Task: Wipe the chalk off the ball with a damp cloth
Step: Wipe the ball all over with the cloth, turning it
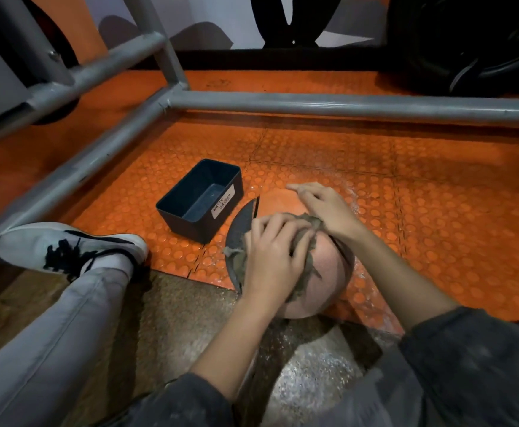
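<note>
- orange-pink pebbled ball (329, 272) with a black panel sits on the orange studded floor mat (437, 211), just right of and nearer than the black rectangular plastic bin (190, 229) labelled "waste basket".
- grey-green damp cloth (236, 263) is draped over the ball's top and the side toward the bin; the wiping looks under way, not finished.
- left hand (270, 257) has bent fingers bunching the cloth against the ball on the side nearer the bin.
- right hand (326, 208) lies on the ball's top, on the side away from the bin, fingers fairly straight, seemingly steadying it; its heel touches the cloth's end.
- the bare face away from the bin looks pale and hazy, so chalk probably remains there; the covered part can't be judged.
- white dust (358, 200) speckles the mat past the ball, away from the bin.
</note>
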`<state>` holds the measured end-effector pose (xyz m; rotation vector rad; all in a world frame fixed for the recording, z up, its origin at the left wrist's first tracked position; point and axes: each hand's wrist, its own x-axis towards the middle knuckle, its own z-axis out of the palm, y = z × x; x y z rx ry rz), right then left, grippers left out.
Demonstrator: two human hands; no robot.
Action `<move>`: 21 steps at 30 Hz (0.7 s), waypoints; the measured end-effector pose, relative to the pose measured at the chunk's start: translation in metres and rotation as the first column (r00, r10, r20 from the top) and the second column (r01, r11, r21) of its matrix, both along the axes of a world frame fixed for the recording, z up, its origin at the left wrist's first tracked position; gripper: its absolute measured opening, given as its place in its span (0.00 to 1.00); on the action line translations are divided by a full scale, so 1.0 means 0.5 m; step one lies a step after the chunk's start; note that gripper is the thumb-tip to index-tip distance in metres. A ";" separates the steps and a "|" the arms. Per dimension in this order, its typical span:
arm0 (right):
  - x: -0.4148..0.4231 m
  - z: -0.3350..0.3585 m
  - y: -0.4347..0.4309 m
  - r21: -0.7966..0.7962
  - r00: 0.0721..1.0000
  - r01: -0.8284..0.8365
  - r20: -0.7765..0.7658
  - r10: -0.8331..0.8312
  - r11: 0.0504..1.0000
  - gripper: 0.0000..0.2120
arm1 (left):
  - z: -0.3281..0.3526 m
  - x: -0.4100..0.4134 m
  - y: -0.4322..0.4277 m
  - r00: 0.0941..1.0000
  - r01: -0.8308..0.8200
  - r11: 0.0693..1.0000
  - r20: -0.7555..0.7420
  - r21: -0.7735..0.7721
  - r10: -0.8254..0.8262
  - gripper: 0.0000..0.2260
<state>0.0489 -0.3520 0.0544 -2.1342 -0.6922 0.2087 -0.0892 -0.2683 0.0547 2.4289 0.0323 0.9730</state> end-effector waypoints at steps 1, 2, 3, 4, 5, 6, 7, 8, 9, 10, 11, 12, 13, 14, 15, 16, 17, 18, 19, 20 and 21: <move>-0.003 -0.001 -0.002 0.017 1.000 -0.006 0.001 0.006 1.000 0.17 | 0.007 0.007 0.008 1.000 -0.005 1.000 -0.008 -0.016 0.005 0.11; -0.007 0.000 -0.002 0.028 1.000 -0.004 -0.016 0.005 1.000 0.17 | 0.014 0.018 0.018 0.999 -0.021 0.999 -0.028 -0.040 0.020 0.11; -0.013 0.000 0.000 0.032 0.999 0.009 -0.036 -0.008 0.999 0.17 | 0.025 0.031 0.032 0.997 -0.044 0.996 -0.060 -0.076 0.039 0.10; -0.021 0.000 0.002 0.043 0.999 0.024 -0.034 -0.022 0.999 0.18 | 0.036 0.046 0.048 0.993 -0.071 0.989 -0.100 -0.133 0.058 0.08; -0.033 0.002 0.005 0.057 1.000 0.030 -0.007 -0.030 0.998 0.19 | 0.050 0.062 0.069 0.988 -0.095 0.974 -0.141 -0.206 0.067 0.07; -0.046 0.002 0.006 0.063 0.999 0.032 0.032 -0.034 0.998 0.20 | 0.059 0.081 0.095 0.978 -0.110 0.951 -0.201 -0.291 0.052 0.06; -0.064 0.003 0.003 0.064 0.997 0.040 0.066 -0.044 0.997 0.18 | 0.067 0.101 0.121 0.956 -0.127 0.921 -0.292 -0.368 0.015 0.05; -0.082 0.001 -0.002 0.067 0.994 0.051 0.093 -0.057 0.996 0.15 | 0.067 0.120 0.148 0.917 -0.158 0.891 -0.398 -0.426 -0.027 0.05; -0.101 -0.002 -0.009 0.081 0.990 0.061 0.125 -0.071 0.995 0.12 | 0.064 0.137 0.168 0.868 -0.195 0.866 -0.493 -0.460 -0.066 0.06; -0.118 -0.005 -0.017 0.102 0.986 0.067 0.148 -0.081 0.993 0.12 | 0.055 0.152 0.185 0.824 -0.232 0.844 -0.559 -0.483 -0.093 0.07; -0.130 -0.008 -0.025 0.116 0.982 0.075 0.167 -0.094 0.990 0.12 | 0.045 0.163 0.194 0.791 -0.263 0.826 -0.602 -0.498 -0.111 0.08; -0.136 -0.011 -0.030 0.132 0.979 0.080 0.177 -0.102 0.988 0.13 | 0.039 0.171 0.194 0.770 -0.284 0.810 -0.625 -0.513 -0.126 0.10; -0.136 -0.014 -0.034 0.144 0.978 0.087 0.178 -0.112 0.986 0.14 | 0.039 0.175 0.187 0.758 -0.295 0.802 -0.638 -0.519 -0.134 0.11; -0.133 -0.017 -0.038 0.154 0.980 0.099 0.158 -0.124 0.983 0.15 | 0.041 0.180 0.179 0.757 -0.298 0.799 -0.640 -0.522 -0.136 0.11; -0.128 -0.019 -0.041 0.157 0.982 0.112 0.134 -0.134 0.981 0.14 | 0.044 0.181 0.171 0.766 -0.293 0.797 -0.628 -0.528 -0.135 0.11; -0.124 -0.020 -0.044 0.165 0.984 0.123 0.109 -0.142 0.979 0.13 | 0.047 0.179 0.161 0.781 -0.280 0.794 -0.608 -0.540 -0.138 0.11; -0.121 -0.018 -0.047 0.177 0.984 0.132 0.095 -0.151 0.975 0.13 | 0.055 0.172 0.148 0.801 -0.255 0.797 -0.581 -0.547 -0.143 0.10; -0.118 -0.017 -0.049 0.196 0.983 0.145 0.084 -0.164 0.970 0.13 | 0.062 0.164 0.134 0.822 -0.229 0.813 -0.554 -0.536 -0.133 0.09; -0.115 -0.017 -0.051 0.209 0.982 0.160 0.069 -0.178 0.965 0.13 | 0.069 0.154 0.118 0.840 -0.204 0.844 -0.531 -0.496 -0.109 0.09; -0.110 -0.017 -0.050 0.211 0.981 0.172 0.055 -0.187 0.962 0.14 | 0.071 0.145 0.104 0.857 -0.197 0.876 -0.511 -0.440 -0.065 0.09; -0.106 -0.019 -0.048 0.205 0.981 0.177 0.047 -0.190 0.963 0.14 | 0.072 0.134 0.092 0.873 -0.200 0.902 -0.488 -0.384 -0.015 0.09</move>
